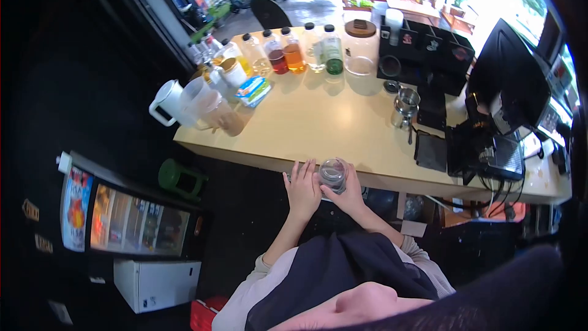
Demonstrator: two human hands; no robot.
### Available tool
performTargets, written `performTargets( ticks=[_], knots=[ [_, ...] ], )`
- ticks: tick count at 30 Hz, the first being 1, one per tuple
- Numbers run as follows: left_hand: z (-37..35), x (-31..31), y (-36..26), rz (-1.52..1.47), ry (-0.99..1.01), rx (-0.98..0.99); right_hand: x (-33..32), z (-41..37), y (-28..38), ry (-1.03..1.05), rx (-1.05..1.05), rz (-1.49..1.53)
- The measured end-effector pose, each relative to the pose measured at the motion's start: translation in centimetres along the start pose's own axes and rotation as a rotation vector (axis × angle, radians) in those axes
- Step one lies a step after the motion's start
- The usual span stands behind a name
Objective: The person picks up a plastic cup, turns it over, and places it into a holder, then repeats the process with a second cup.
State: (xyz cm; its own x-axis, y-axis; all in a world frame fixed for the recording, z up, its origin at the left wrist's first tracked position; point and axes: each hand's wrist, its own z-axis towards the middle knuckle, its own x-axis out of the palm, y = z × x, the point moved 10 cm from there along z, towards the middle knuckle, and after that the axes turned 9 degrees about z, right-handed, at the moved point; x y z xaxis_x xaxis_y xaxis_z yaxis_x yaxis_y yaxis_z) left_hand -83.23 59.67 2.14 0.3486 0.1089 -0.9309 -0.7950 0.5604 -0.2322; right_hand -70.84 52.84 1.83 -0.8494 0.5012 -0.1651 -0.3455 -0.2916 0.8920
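At the counter's front edge, my right hand [349,191] is wrapped around a clear glass [332,171], its fingers along the right side and the thumb across the front. The glass looks empty. Just left of it is my left hand [302,190], with its fingers stretched forward and apart near the counter edge. Its inner side is close to the glass; whether it touches is hard to tell. The wooden counter [331,125] spreads out beyond both hands.
Several bottles of coloured liquid [294,58] line the back, beside a wooden-lidded jar [361,49]. Pitchers [223,116] and a blue-white packet [253,90] stand left. On the right are a metal portafilter-like piece [407,103], a black organizer [422,55] and an espresso machine [490,147].
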Motion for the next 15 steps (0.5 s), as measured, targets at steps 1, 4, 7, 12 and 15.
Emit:
performTargets(
  ticks=[1, 4, 7, 12, 15],
  knots=[
    [0.4, 0.7, -0.1, -0.013, 0.018, 0.026, -0.1, 0.1, -0.6, -0.005, 0.048, -0.029],
    [2.2, 2.3, -0.7, -0.063, 0.034, 0.084, -0.9, 0.3, -1.8, -0.068, 0.054, 0.036],
    [4.3, 3.3, -2.1, -0.131, 0.042, 0.159, -2.2, 1.4, -2.9, -0.103, 0.072, -0.022],
    [8.1, 4.8, -4.8, -0.168, 0.086, 0.246, -4.9, 4.1, -3.2, -0.119, 0.063, -0.088],
    [10.7, 5.1, -5.9, -0.145, 0.069, 0.283, -6.1, 6.6, -3.7, -0.107, 0.049, -0.103]
  ],
)
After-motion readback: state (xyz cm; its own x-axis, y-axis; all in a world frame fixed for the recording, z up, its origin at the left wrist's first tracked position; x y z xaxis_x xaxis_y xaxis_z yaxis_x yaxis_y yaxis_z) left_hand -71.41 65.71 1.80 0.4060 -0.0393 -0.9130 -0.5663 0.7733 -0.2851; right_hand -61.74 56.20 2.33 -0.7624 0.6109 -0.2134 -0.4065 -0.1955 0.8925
